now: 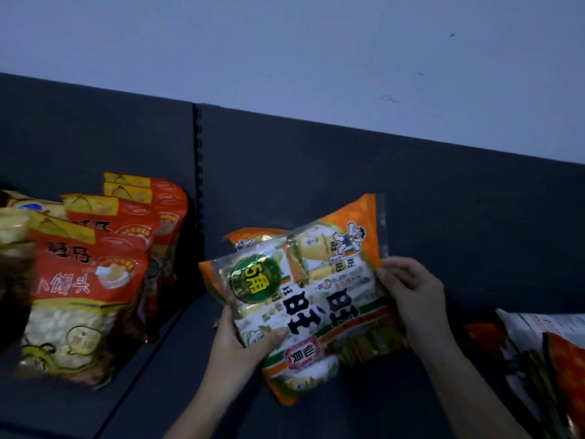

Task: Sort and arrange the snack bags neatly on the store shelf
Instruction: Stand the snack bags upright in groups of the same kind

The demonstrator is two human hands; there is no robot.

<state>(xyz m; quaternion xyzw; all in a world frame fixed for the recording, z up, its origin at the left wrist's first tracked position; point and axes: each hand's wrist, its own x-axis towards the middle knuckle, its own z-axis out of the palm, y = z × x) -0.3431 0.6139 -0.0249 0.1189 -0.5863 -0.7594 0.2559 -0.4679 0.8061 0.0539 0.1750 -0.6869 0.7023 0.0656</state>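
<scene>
At the far left a pale, crinkled bag point(12, 229) is only partly in view. Beside it stand the red snack bags point(85, 280), upright in rows that run back toward the rear panel. Each is glossy film with a yellow top band and a clear lower window showing small, pale, round pieces. They rest on the dark, matte shelf point(158, 375). Behind them a slotted metal upright point(198, 172) divides the flat back panel point(316, 185), and above that is a plain wall point(285, 42).

In the middle, the rice cracker bag point(316, 296) is held just above the shelf, turned sideways and tilted. It is a puffy pillow pack of shiny orange and white film, with clear sealed edges and a round green sticker point(254, 277). Whether a second bag lies behind it is unclear.

The left hand point(234, 346) grips its lower left edge, thumb pressed over the printed face and fingers underneath. The right hand point(414, 299) holds the right edge, fingers curled round the film.

At the right edge a glossy red and white bag point(544, 340) lies flat on the shelf, well apart from the held one.
</scene>
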